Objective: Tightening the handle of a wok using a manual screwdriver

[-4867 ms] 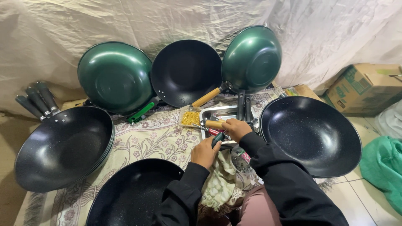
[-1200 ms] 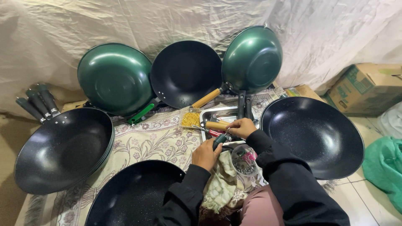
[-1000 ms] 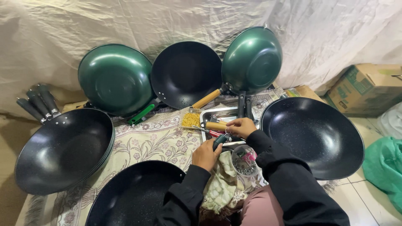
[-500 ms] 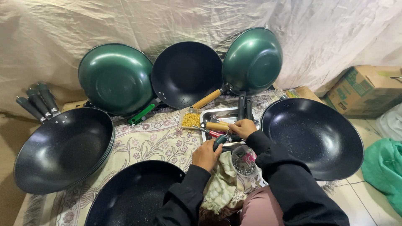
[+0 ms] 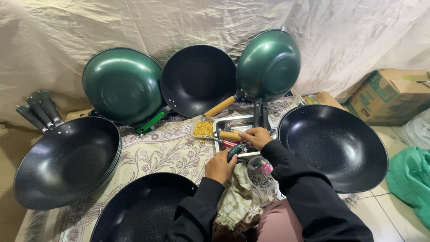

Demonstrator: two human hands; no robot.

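Dark-handled tool (image 5: pixel 234 152) in both hands

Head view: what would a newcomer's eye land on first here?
Dark woks ring the patterned cloth, with two green woks propped against the draped sheet behind. In the middle, the left hand grips a dark tool handle, and the right hand rests at the metal tray beside it.

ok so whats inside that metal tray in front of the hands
In the metal tray lie a wooden handle and a red-handled tool; two dark pan handles reach over its far edge. The right hand covers the rest, so anything under it cannot be seen.
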